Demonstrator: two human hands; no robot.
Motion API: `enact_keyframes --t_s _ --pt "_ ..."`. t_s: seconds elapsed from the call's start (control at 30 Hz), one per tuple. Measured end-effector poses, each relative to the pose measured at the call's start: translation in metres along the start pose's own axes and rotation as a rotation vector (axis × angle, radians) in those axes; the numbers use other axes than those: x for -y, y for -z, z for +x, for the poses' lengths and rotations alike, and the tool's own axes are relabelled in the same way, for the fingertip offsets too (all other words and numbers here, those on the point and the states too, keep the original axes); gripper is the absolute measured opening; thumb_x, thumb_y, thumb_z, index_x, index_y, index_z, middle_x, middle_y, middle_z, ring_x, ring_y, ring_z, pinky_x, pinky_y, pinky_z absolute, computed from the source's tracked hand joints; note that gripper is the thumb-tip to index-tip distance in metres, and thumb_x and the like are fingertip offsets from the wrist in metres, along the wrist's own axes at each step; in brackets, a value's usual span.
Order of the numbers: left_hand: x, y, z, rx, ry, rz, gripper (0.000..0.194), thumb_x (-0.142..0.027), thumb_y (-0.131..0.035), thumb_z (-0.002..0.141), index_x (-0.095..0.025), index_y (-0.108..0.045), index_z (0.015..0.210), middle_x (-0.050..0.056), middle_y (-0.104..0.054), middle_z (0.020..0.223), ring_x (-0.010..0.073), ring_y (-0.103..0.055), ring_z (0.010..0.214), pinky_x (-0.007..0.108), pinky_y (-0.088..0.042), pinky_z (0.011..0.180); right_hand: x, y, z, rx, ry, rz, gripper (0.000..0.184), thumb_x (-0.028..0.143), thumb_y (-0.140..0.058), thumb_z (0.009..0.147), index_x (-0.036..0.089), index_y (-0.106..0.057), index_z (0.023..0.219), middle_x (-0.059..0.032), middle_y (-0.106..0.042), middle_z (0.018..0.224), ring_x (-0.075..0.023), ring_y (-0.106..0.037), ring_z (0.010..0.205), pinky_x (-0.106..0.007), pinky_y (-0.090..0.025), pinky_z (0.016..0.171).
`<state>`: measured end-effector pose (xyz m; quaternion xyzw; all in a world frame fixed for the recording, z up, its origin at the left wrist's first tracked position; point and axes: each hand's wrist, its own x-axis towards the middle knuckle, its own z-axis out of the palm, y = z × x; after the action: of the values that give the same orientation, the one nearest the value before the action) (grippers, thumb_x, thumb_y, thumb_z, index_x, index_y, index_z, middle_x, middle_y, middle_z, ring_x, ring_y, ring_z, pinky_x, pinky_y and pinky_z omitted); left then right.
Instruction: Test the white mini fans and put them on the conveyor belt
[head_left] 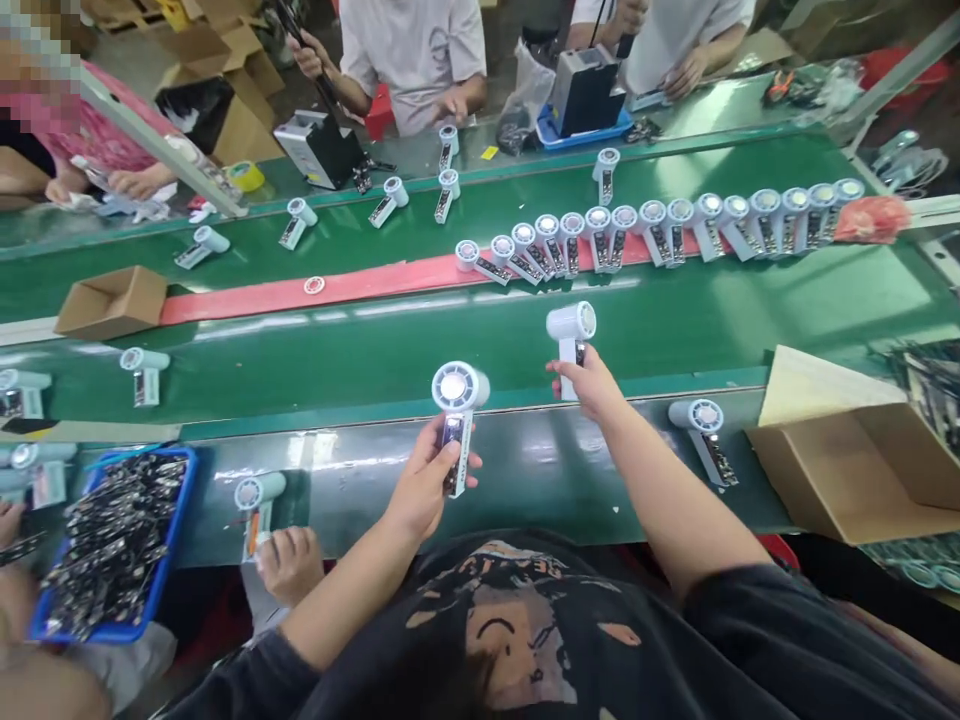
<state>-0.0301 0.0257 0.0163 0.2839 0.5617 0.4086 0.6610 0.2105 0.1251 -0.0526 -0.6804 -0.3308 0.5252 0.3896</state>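
Observation:
My left hand (424, 485) is closed round the handle of a white hand-held fan (457, 400), held upright with its round head facing me, above the near edge of the table. My right hand (592, 380) grips the handle of a second white fan (571, 330), reaching out over the green conveyor belt (675, 320); its head is turned sideways. A third fan (705, 430) lies flat on the near ledge, to the right of my right arm.
A long row of fans (652, 230) lies along the belt's red strip. An open cardboard box (855, 480) stands at right, a blue tray of dark parts (112, 540) at left. Another person's hand (289, 560) holds a fan at lower left. Several people work across the belt.

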Motion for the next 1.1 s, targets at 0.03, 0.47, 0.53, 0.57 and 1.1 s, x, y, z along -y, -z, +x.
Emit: enact_keyframes --t_s 0.03,0.47,0.53,0.57,1.1 --pt "-0.001 -0.003 0.004 0.010 -0.028 -0.020 0.057 -0.043 -0.077 0.071 -0.025 -0.054 0.121 0.008 -0.066 0.118 0.0164 -0.067 0.076 0.027 -0.054 0.056 0.002 -0.002 -0.021 0.033 0.013 0.050 0.030 0.032 -0.059 0.073 0.026 -0.042 0.097 0.0040 -0.061 0.080 -0.0130 -0.056 0.053 -0.028 -0.050 0.051" --pt "-0.007 -0.038 0.034 0.173 -0.176 -0.080 0.045 -0.042 -0.066 0.080 -0.026 -0.055 0.120 0.008 -0.068 0.117 0.0179 -0.067 0.078 0.029 -0.053 0.059 0.030 -0.004 -0.135 0.127 0.245 0.550 0.052 0.039 -0.082 0.076 0.029 -0.053 0.118 -0.0023 -0.072 0.109 -0.0196 -0.072 0.086 -0.041 -0.061 0.082" --pt "-0.008 -0.038 0.034 0.176 -0.178 -0.061 0.045 -0.043 -0.065 0.080 -0.027 -0.054 0.120 0.008 -0.068 0.119 0.0181 -0.067 0.078 0.031 -0.055 0.061 0.029 -0.002 -0.135 0.116 0.242 0.567 0.053 0.039 -0.086 0.073 0.029 -0.055 0.115 -0.0024 -0.073 0.107 -0.0190 -0.073 0.084 -0.038 -0.062 0.079" --pt "-0.008 -0.037 0.033 0.173 -0.177 -0.059 0.045 -0.043 -0.065 0.080 -0.027 -0.054 0.120 0.008 -0.068 0.119 0.0184 -0.067 0.078 0.031 -0.056 0.062 0.028 -0.003 -0.136 0.110 0.239 0.579 0.054 0.040 -0.087 0.072 0.028 -0.056 0.114 -0.0022 -0.073 0.106 -0.0184 -0.073 0.083 -0.036 -0.062 0.076" --pt "-0.001 -0.014 0.008 0.021 -0.174 -0.082 0.044 -0.042 -0.065 0.078 -0.027 -0.055 0.118 0.007 -0.069 0.116 0.0190 -0.067 0.076 0.032 -0.055 0.060 0.019 -0.022 -0.138 0.285 0.167 0.674 0.054 0.042 -0.091 0.067 0.027 -0.061 0.110 -0.0012 -0.075 0.102 -0.0191 -0.074 0.081 -0.031 -0.065 0.064"
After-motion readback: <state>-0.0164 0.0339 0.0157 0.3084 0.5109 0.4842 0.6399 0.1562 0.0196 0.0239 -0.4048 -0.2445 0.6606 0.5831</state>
